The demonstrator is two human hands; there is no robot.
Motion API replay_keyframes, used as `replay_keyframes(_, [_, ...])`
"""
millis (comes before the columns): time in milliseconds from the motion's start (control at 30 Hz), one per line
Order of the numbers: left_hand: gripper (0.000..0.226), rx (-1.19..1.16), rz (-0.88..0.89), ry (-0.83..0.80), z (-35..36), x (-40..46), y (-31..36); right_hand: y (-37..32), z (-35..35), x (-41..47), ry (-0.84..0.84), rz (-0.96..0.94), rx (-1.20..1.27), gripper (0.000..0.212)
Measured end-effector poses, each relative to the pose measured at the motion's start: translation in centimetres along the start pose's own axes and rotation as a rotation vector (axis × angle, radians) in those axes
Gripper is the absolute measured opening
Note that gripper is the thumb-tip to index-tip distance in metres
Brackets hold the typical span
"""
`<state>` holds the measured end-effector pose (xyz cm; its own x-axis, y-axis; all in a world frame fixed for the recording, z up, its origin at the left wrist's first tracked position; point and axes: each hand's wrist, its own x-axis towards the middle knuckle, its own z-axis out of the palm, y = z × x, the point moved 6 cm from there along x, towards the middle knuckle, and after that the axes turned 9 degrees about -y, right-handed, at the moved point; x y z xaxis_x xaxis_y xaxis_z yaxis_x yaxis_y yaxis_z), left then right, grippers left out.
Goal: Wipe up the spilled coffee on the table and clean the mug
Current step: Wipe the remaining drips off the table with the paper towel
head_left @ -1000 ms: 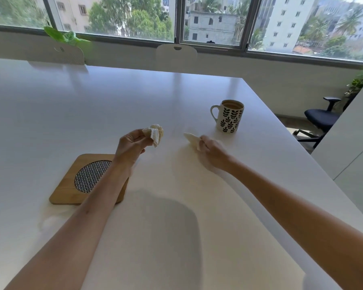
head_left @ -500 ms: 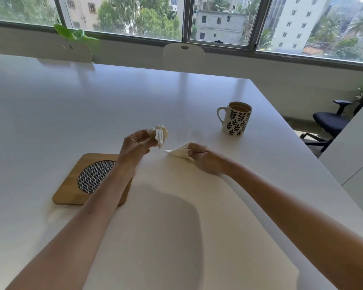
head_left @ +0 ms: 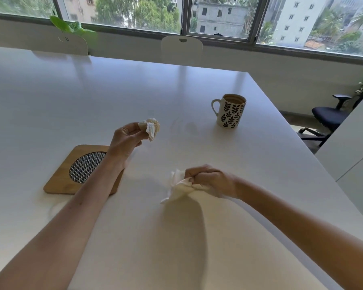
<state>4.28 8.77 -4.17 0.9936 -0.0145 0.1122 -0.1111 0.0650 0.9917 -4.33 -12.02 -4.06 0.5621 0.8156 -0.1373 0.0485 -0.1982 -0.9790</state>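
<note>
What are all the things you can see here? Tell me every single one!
table: one, white, fills the view
mug: one, white with black leaves, brown drink inside, far right on table
trivet: one, wooden with woven middle, left on table, partly under left forearm
stained tissue: one, crumpled, brownish-white, in left hand
white tissue: one, in right hand
chairs: two, white, behind table
office chair: one, dark, far right
plants: two, green, by window
left hand: raised, pinching tissue
right hand: gripping tissue
</note>
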Motion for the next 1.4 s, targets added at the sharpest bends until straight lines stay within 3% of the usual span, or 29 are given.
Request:
replay_keyframes(334, [0.021,-0.008,0.028,-0.003,0.0,-0.4,0.1,0.0,-4.3,-6.0,0.071,0.181,-0.242,0.014])
replay_keyframes(434, [0.022,0.002,0.045,-0.009,0.2,-0.5,0.3,-0.4,-6.9,-7.8,0.242,0.226,-0.104,0.013])
replay_keyframes(534, [0.024,-0.003,0.055,-0.020,0.4,-0.5,0.3,-0.3,-9.7,-10.2,0.499,0.175,0.079,0.029])
replay_keyframes(634, [0.028,0.017,0.054,-0.005,0.3,-0.6,0.3,0.4,-10.8,-11.8,0.637,0.164,0.227,0.026])
replay_keyframes(801, [0.028,0.046,0.048,0.000,0.3,-0.6,0.2,1.6,-10.0,-12.7,0.668,0.167,0.363,0.022])
replay_keyframes(1001, [0.027,0.062,0.044,0.007,0.4,-0.6,0.1,0.5,-8.8,-12.7,0.644,0.088,0.347,0.022])
replay_keyframes(1101, [0.028,0.065,0.051,0.009,0.5,-0.6,0.0,-0.4,-9.0,-12.9,0.705,0.080,0.145,0.027])
replay_keyframes(1268, [0.031,0.065,0.076,-0.018,0.6,-0.5,0.0,-3.4,-8.4,-13.9,1.070,-0.033,-1.015,0.030])
replay_keyframes(1334, [0.028,0.060,0.083,-0.026,0.5,-0.4,-0.1,-3.0,-7.9,-13.8,1.101,-0.006,-1.117,0.023])
replay_keyframes(1401, [0.027,0.051,0.089,-0.034,0.4,-0.3,-0.2,-1.4,-8.0,-13.5,1.080,0.145,-1.019,0.017])
